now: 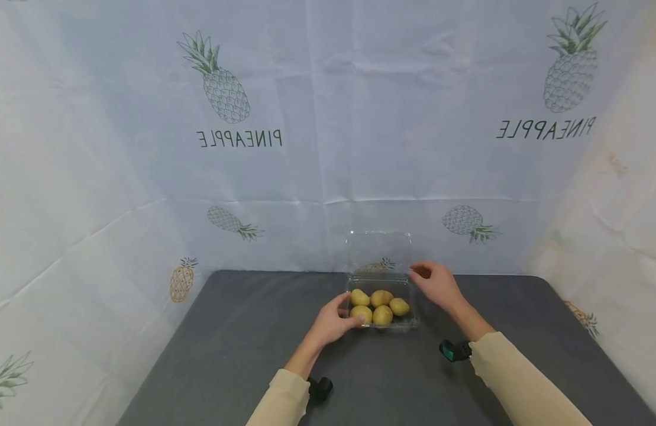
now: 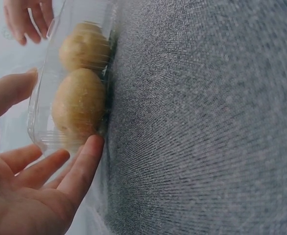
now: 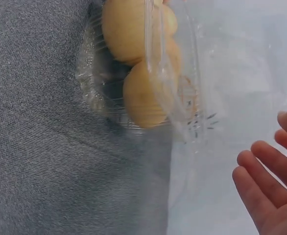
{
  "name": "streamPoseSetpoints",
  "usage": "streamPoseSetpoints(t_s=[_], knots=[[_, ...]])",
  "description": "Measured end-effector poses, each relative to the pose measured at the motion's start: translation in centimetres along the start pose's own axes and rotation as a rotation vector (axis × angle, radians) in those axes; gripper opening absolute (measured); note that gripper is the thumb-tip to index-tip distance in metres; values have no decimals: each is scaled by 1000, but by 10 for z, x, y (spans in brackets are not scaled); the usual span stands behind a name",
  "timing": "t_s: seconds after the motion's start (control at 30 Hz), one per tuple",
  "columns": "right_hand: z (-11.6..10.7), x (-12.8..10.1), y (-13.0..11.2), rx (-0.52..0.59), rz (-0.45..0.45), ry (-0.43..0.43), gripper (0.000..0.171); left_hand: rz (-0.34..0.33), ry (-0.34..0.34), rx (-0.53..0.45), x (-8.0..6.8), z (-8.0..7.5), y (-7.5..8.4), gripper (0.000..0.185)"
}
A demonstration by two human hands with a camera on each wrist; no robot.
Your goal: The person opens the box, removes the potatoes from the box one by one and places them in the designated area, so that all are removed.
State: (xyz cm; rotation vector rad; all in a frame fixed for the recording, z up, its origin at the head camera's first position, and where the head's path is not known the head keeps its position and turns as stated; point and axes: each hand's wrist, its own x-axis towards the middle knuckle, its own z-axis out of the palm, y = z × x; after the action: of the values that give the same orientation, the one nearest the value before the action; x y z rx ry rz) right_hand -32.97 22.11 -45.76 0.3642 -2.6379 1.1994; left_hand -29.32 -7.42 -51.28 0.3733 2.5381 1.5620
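Pineapple-print cloth point(image 1: 328, 118) behind and around, grey table point(image 1: 242, 355) below. Clear plastic clamshell box point(image 1: 382, 307) near the table's far edge, lid point(image 1: 380, 251) standing open behind it, five yellow potatoes point(image 1: 382, 315) inside. Left hand point(image 1: 335, 319) just beside the box, grip spread, fingertips point(image 2: 92, 147) touching its near corner. Right hand point(image 1: 436, 284) just beside the box's other side, grip loosely spread, holding nothing.
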Motion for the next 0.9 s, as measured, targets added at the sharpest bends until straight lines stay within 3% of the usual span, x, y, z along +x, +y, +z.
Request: streamPoseSetpoints(t_s=[0.43, 0.73, 0.9], knots=[[9, -21, -23, -8, -117, -195, 31, -9, 10, 10, -2, -1, 1, 78], [19, -26, -18, 32, -162, -322, 38, -18, 16, 3, -3, -1, 3, 77], [27, -25, -16, -31, -198, -344, 34, -19, 16, -1, -3, -1, 3, 77]])
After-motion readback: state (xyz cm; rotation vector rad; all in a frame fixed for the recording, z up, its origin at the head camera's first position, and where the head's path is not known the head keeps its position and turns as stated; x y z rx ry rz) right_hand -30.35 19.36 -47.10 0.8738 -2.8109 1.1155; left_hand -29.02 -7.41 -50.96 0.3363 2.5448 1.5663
